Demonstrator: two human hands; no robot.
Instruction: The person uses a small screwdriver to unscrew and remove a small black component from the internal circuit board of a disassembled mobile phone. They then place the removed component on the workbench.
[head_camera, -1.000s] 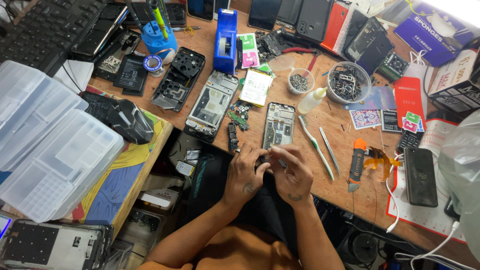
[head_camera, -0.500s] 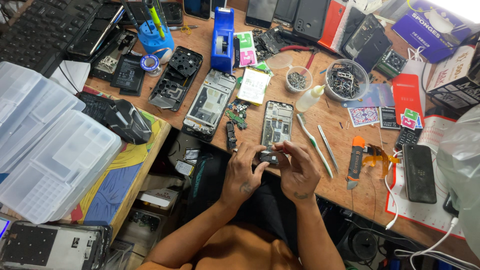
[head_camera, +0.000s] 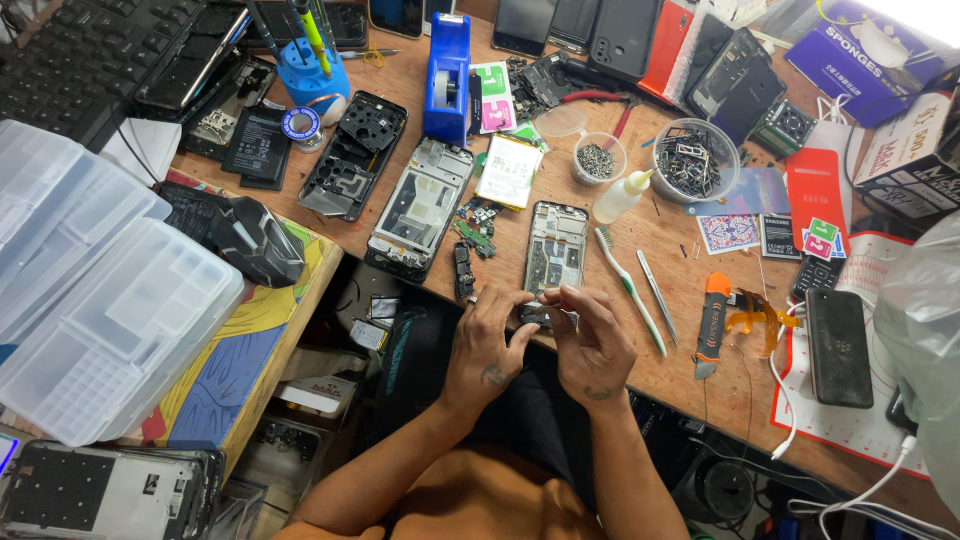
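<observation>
1. Both hands have drawn slightly lower in the frame since the earlier views, from the foot of the opened phone frame to just past the desk edge, and they remain pressed together.
2. Just left of the frame's centre, the left hand has its fingers curled, pinching a small dark part between thumb and fingertips.
3. Right beside it, the right hand is also closed on the same part, its fingertips touching those of the left.
4. That part sits between the two hands, just below the opened phone frame; its exact kind is too small to tell.
5. A toothbrush and tweezers lie diagonally right of the hands, with an orange-handled knife further right.
6. A second stripped phone chassis lies above and left of the hands.
7. A blue tape dispenser stands at top centre.
8. Clear plastic organiser boxes fill the left side.
</observation>
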